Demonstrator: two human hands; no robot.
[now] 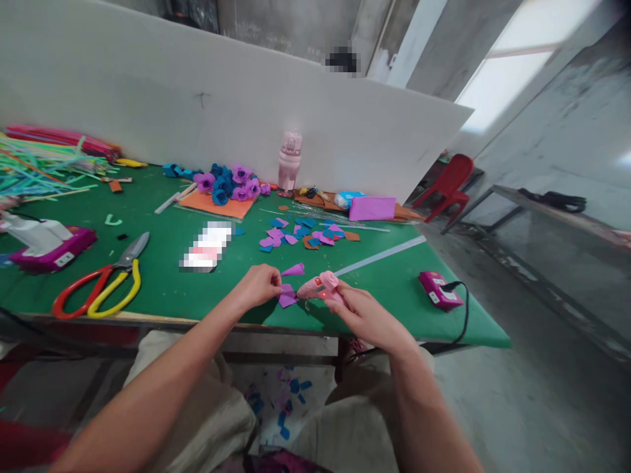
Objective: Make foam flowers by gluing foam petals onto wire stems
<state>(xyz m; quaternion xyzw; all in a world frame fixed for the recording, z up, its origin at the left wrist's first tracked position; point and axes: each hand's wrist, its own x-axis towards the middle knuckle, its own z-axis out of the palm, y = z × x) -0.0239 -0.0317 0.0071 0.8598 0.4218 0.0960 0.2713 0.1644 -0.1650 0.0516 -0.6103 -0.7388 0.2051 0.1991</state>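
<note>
My right hand [362,312] is wrapped round a pink hot glue gun [315,286] with a small lit red light. Its nozzle points left, at the edge of a purple foam or paper piece [287,297]. The fingertips of my left hand [261,284] are pinched on that piece's left side. Just beyond them is a purple rolled cone [294,270]; whether my left fingers touch it I cannot tell. A long translucent glue stick [379,255] stretches from behind the gun to the right.
Purple and blue cut pieces [290,240] lie scattered beyond my hands. Finished flowers [221,185] rest near a pink bottle [289,163]. Large scissors [111,284] and a power block [59,249] are left; another power block [440,290] with a cable sits near the right edge.
</note>
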